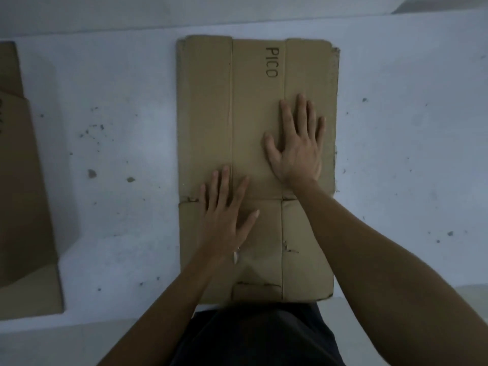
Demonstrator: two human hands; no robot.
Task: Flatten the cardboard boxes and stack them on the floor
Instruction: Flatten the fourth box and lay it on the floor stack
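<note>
On the floor [118,128], one flattened box [211,101], two flat hands pressing, left hand [224,215], right hand [298,149]

Through the head camera I see a pale, whitish-blue floor [396,128] filling nearly the whole view. Its surface is matte, speckled with small dark spots and chips, thickest at left of centre and scattered along the right side. At the top a faint line marks where the floor meets a wall [237,9] of the same pale tone. A lighter patch sits in the top right corner. Light is dim and even, with soft shadows; I cannot tell its source.
</note>
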